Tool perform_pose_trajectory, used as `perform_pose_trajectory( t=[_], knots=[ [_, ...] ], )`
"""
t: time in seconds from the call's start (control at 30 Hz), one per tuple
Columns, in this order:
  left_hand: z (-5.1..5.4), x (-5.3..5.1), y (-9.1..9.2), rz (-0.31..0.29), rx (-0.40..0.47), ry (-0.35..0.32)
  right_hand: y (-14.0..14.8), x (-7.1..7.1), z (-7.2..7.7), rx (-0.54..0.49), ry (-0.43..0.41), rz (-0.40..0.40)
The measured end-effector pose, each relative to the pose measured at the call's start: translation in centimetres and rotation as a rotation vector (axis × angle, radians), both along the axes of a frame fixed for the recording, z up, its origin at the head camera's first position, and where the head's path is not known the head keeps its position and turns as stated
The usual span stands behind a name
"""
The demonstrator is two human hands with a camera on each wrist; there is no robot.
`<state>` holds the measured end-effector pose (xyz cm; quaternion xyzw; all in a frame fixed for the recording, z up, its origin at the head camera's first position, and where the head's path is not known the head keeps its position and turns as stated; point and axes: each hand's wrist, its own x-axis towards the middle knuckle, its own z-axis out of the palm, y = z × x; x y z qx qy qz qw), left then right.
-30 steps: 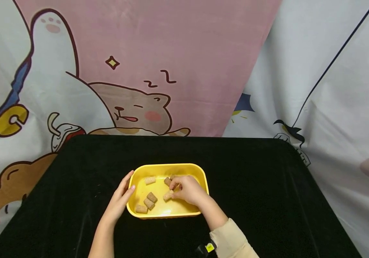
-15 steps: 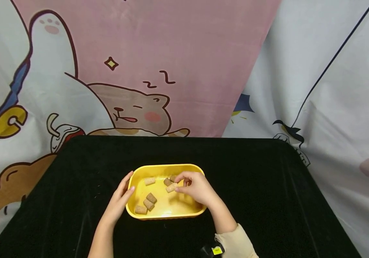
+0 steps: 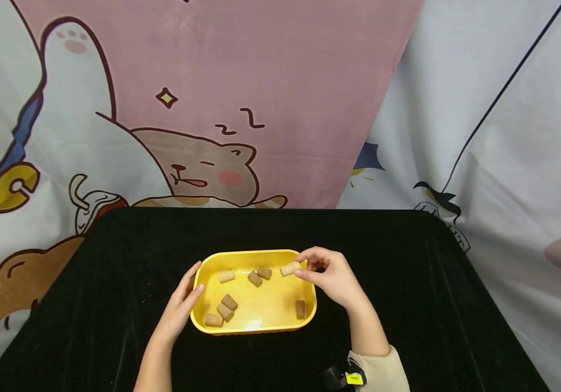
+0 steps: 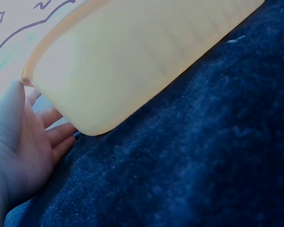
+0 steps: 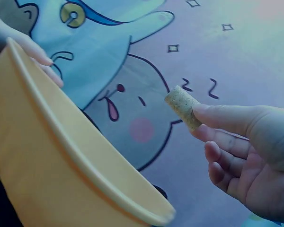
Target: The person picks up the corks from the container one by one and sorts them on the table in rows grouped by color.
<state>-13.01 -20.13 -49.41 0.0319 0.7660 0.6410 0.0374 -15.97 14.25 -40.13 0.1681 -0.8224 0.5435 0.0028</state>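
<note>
A yellow tray [image 3: 270,305] with rounded corners sits on the black cloth. My left hand [image 3: 181,305] holds its left end; in the left wrist view the thumb lies by the rim and the fingers [image 4: 61,135] are against the outer wall. Over the tray's far right corner, my right hand [image 3: 331,277] pinches a pale, speckled cork-like cylinder [image 5: 181,105] between thumb and fingers, lifted above the rim. Inside the tray lie several similar short cylinders: a pale one [image 3: 226,276], brown ones [image 3: 255,279] near the back, a group [image 3: 225,311] at front left, and one [image 3: 300,310] at right.
Black cloth [image 3: 408,294] covers the table around the tray. Behind its far edge hangs a printed curtain [image 3: 310,109] with cartoon animals. A dark device with a yellow label [image 3: 354,378] is on my right wrist, by the cream sleeve [image 3: 383,375].
My right hand has lifted the pale cylinder from the tray's middle and carried it right and away from me, uncovering a brown one at right. The left hand keeps its place.
</note>
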Motion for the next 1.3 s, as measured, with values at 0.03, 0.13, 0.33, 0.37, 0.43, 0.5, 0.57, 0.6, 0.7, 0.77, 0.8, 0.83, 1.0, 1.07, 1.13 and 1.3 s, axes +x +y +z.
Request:
perform_pose_trajectory(
  t=[0.03,0.13,0.33,0.37,0.43,0.5,0.57,0.6,0.7,0.77,0.8,0.83,1.0,1.07,1.13,1.3],
  knots=[
    [0.0,0.0,0.0,0.001,0.002,-0.002,0.3,0.0,-0.1,-0.011,0.009,-0.003],
    [0.0,0.1,0.0,0.002,0.003,-0.011,1.4,-0.2,-0.4,-0.054,0.037,-0.016],
    [0.1,0.1,0.0,-0.006,0.018,-0.004,3.2,-0.5,-0.3,-0.130,0.031,-0.077],
    [0.1,0.0,0.0,-0.006,0.018,-0.002,3.5,-0.6,-0.3,-0.131,0.025,-0.093],
    [0.1,0.0,0.0,-0.005,0.016,0.000,4.2,-0.8,-0.6,-0.137,0.017,-0.122],
    [0.0,0.0,0.0,-0.003,0.014,0.000,4.8,-1.0,-1.0,-0.148,0.007,-0.150],
    [0.0,0.0,0.0,-0.001,0.010,0.001,5.6,-1.5,-2.2,-0.157,0.011,-0.171],
    [0.1,0.0,0.0,0.000,0.008,0.001,5.9,-1.7,-2.5,-0.164,0.010,-0.177],
    [0.1,-0.1,0.0,0.004,0.002,0.004,6.6,-2.1,-3.4,-0.172,0.005,-0.195],
    [0.1,-0.1,0.0,0.005,0.002,0.002,7.0,-2.3,-4.0,-0.171,-0.010,-0.213],
    [0.1,-0.1,0.0,0.005,0.003,0.000,7.1,-2.4,-4.2,-0.167,-0.017,-0.221],
    [0.1,-0.1,0.0,0.005,0.005,-0.003,7.3,-2.5,-4.5,-0.165,-0.028,-0.230],
    [0.2,-0.1,0.1,0.006,0.015,-0.020,7.8,-2.9,-5.9,-0.146,-0.093,-0.268],
    [0.2,-0.1,0.1,0.008,0.018,-0.025,8.0,-3.0,-6.5,-0.124,-0.123,-0.276],
    [0.2,0.0,0.1,0.009,0.021,-0.030,8.1,-3.2,-7.0,-0.102,-0.148,-0.277],
    [0.1,0.0,0.1,0.006,0.025,-0.028,8.2,-3.4,-8.0,-0.049,-0.174,-0.261]
  ],
)
